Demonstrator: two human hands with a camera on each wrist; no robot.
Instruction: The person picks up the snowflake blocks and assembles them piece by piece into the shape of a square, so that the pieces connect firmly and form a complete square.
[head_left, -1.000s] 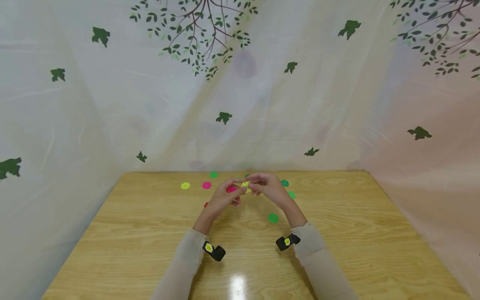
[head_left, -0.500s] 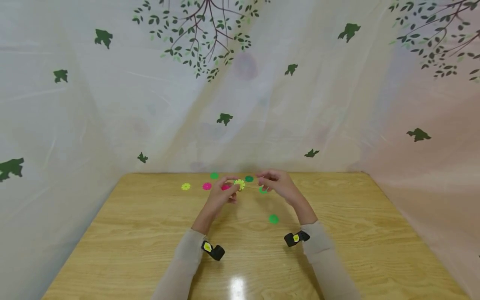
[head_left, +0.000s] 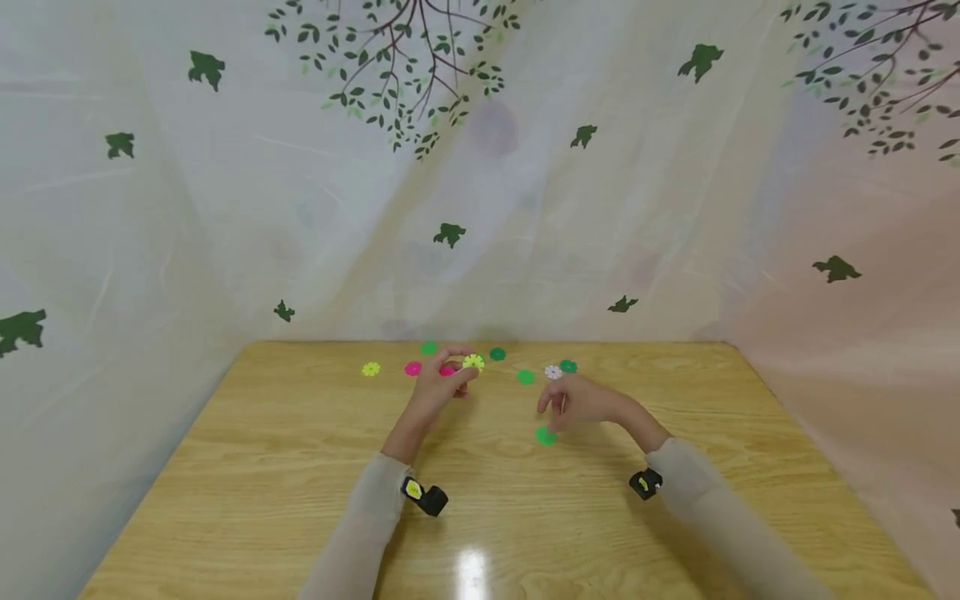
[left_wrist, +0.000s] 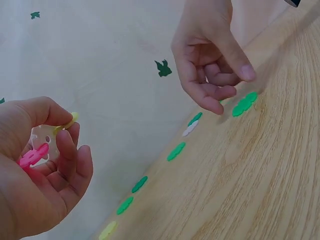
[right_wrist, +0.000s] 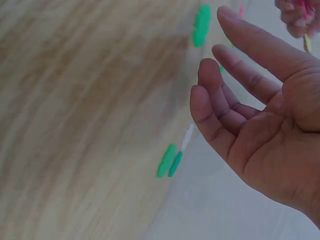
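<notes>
My left hand (head_left: 433, 390) pinches a yellow flower-shaped interlocking disc (head_left: 474, 363) between thumb and fingers, above the table. In the left wrist view, a white disc (left_wrist: 39, 134) and a pink disc (left_wrist: 34, 156) sit against the yellow one, within the curl of the hand; how they join is partly hidden. My right hand (head_left: 583, 400) holds nothing, its fingers loosely bent. It hovers just over a bright green disc (head_left: 545, 436) lying flat on the table; whether a fingertip touches it, I cannot tell.
Toward the table's (head_left: 480, 500) back edge lie several more discs: a yellow one (head_left: 371, 369), a pink one (head_left: 413, 368), a dark green one (head_left: 497, 354), a light green one (head_left: 526, 377) and a white one (head_left: 553, 372). A printed curtain (head_left: 360, 208) hangs behind.
My right hand has come away from the yellow disc in the left hand, moving right and then down toward the near green disc. The left hand, still holding the discs, has shifted slightly left.
</notes>
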